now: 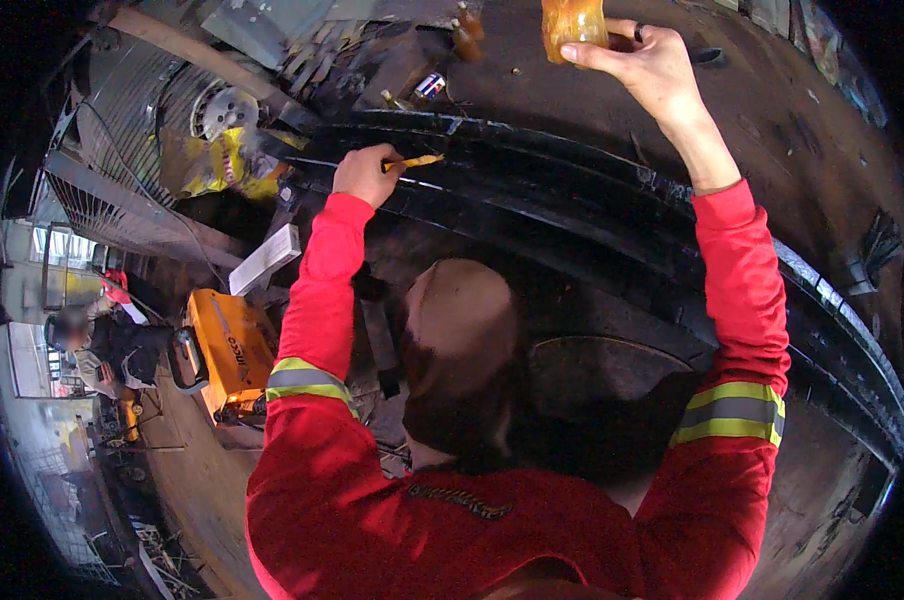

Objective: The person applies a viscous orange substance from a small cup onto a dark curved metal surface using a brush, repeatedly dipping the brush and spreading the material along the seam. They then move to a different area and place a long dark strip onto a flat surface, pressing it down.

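Observation:
My right hand [644, 72] is raised at the top right, its fingers and thumb closed round a clear container of amber liquid [575, 32]. The top of that container is cut off by the picture's edge. Over the long black metal beams [532, 185], my left hand [368, 176] is closed on a thin yellow-orange stick [418, 161]. Its free end points right, above a beam; whether it touches the metal I cannot tell. Part of the stick is hidden in my fingers.
At left stand an orange machine [230, 350] and a grey rectangular tube [265, 258]. A wheel rim [224, 110] lies beside yellow sheeting [234, 165]. Beyond the beams are a small can [430, 86] and brown bottles [467, 38]. Another person [107, 345] is at far left.

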Tool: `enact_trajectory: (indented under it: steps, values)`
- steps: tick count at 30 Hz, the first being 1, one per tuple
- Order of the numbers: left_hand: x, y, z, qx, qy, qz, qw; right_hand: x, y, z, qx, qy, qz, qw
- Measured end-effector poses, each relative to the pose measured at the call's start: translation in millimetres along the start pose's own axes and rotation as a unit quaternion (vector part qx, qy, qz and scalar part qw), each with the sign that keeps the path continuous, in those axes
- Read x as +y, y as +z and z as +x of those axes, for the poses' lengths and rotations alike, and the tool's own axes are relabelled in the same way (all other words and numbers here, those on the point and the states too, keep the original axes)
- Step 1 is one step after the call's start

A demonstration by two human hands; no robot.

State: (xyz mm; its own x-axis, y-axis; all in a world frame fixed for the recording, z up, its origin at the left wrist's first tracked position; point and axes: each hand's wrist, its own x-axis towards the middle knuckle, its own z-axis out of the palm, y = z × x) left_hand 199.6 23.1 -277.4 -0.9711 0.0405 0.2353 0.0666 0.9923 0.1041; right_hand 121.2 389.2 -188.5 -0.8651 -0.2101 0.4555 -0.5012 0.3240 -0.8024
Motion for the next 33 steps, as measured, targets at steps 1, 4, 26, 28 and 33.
enact_trajectory:
  steps: [1, 4, 26, 28, 33]
  values:
    - [2, 1, -3, 0.013, 0.011, 0.003, 1.0, 2, -1, 0, 0.004, -0.003, 0.0, 1.0]
    - [5, 11, -18, 0.063, 0.021, 0.017, 0.998, 7, -1, 2, 0.01, -0.005, 0.002, 1.0]
    - [3, 4, -16, 0.145, 0.02, 0.037, 0.988, 11, 2, 4, -0.006, 0.01, 0.002, 1.0]
    - [3, -3, -25, 0.137, 0.009, 0.02, 0.99, 12, 1, 4, -0.004, 0.011, 0.016, 1.0]
    - [9, -34, -3, 0.174, 0.015, -0.014, 0.985, 13, 1, 4, 0.002, -0.005, 0.021, 1.0]
